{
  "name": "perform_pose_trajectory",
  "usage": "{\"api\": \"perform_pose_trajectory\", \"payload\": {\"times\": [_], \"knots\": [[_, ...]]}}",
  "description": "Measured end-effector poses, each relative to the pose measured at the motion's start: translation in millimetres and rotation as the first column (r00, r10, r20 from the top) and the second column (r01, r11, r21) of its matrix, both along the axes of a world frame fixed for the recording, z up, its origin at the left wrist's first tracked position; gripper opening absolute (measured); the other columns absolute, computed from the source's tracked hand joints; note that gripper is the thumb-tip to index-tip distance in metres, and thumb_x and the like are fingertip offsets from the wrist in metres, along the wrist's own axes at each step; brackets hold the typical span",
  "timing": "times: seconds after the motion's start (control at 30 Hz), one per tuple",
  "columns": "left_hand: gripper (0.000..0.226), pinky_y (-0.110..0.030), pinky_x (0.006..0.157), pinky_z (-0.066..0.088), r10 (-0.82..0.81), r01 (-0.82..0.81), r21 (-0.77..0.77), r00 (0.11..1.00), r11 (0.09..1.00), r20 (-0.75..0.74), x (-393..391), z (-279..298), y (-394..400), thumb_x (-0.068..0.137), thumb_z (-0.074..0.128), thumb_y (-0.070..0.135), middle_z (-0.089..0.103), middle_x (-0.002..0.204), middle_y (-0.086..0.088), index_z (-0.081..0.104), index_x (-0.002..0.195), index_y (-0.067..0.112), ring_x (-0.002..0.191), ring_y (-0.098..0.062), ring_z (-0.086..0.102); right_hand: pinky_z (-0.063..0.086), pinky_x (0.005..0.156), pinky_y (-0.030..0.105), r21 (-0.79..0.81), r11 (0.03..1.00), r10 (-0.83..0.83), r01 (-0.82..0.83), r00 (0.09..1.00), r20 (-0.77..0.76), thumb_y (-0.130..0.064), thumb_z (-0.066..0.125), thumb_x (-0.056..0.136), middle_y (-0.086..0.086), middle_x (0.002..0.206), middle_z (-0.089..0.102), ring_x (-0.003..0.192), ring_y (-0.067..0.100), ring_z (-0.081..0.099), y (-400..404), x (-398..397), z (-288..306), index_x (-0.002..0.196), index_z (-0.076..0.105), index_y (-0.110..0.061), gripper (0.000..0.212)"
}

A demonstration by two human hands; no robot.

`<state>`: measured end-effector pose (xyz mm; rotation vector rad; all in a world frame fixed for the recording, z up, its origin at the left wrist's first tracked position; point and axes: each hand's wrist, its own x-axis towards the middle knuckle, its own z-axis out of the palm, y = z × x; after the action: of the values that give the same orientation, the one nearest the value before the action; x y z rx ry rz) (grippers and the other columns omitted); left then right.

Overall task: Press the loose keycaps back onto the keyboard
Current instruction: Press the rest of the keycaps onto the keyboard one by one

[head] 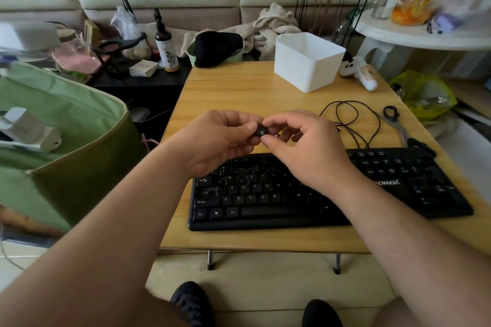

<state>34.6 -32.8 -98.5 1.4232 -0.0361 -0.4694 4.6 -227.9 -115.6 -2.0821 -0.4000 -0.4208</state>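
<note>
My left hand (212, 138) and right hand (300, 141) meet above the keyboard (265, 199), fingers of both clamped on one black keycap (261, 132) marked O, held clear of the board. The keyboard lies on the worktop (239, 93), with open sockets in its left rows. From here I judge the risk is the small cap slipping as I shift grip, or seating in the wrong socket.
</note>
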Motion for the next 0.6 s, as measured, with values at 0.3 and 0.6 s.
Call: {"api": "perform_pose_trajectory", "payload": {"times": [0.3, 0.6], "knots": [[0.012, -0.024, 0.077, 0.06, -0.019, 0.019, -0.015, 1.0, 1.0, -0.007, -3.6, 1.7, 2.6, 0.097, 0.064, 0.006, 0.076, 0.093, -0.006, 0.072, 0.106, 0.009, 0.081, -0.011, 0.071, 0.045, 0.069, 0.009, -0.006, 1.0, -0.001, 0.001, 1.0, 0.027, -0.017, 0.084, 0.084, -0.012, 0.09, 0.071, 0.078, 0.01, 0.064, 1.1, -0.3, -0.9, 0.099, 0.079, -0.029, 0.019], [0.026, -0.027, 0.083, 0.062, -0.034, 0.031, -0.098, 0.999, 0.995, -0.021, -7.2, 0.6, 10.3, 0.094, 0.065, -0.003, 0.076, 0.099, -0.01, 0.068, 0.117, 0.007, 0.09, -0.018, 0.074, 0.046, 0.074, 0.01, 0.027, 1.0, 0.007, -0.008, 1.0, 0.027, -0.011, 0.077, 0.091, -0.013, 0.093, 0.071, 0.084, 0.008, 0.064, 10.4, 0.2, -2.4, 0.098, 0.08, -0.027, 0.018]]}}
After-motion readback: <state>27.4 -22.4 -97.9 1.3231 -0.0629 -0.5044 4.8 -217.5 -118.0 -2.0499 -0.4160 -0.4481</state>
